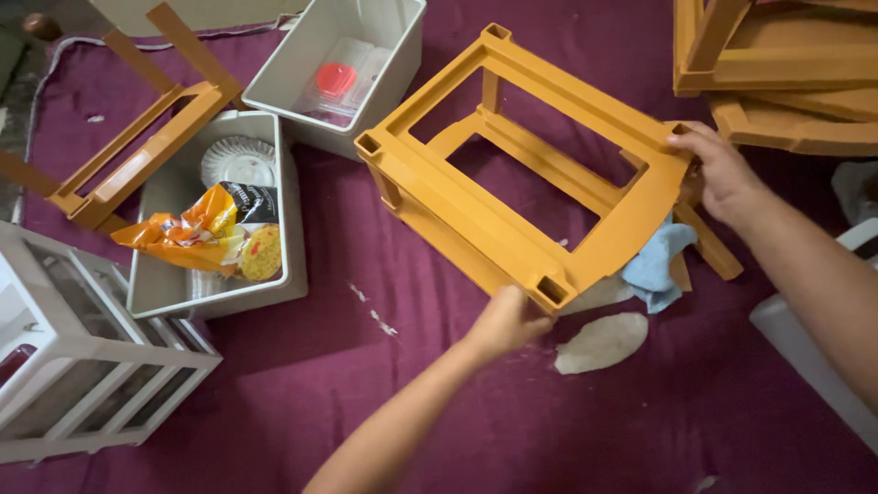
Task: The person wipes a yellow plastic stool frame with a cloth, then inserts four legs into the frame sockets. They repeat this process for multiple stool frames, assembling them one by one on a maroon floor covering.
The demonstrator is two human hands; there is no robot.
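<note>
- Orange frame (pixel 521 165): your left hand (pixel 505 322) grips its near corner, your right hand (pixel 722 169) its far corner.
- You're mid-handling it, tilted above the cloth (pixel 412 402).
- Next, keep both grips firm.

A dark purple cloth (pixel 347 384) covers the floor. On it sit two grey plastic tubs (pixel 294 274), a white plastic frame (pixel 82 384) at the left, and a flat pale rag (pixel 602 342). A crumpled blue cloth (pixel 658 261) lies just beside the rag. Small white crumbs (pixel 377 318) dot the purple cloth.
</note>
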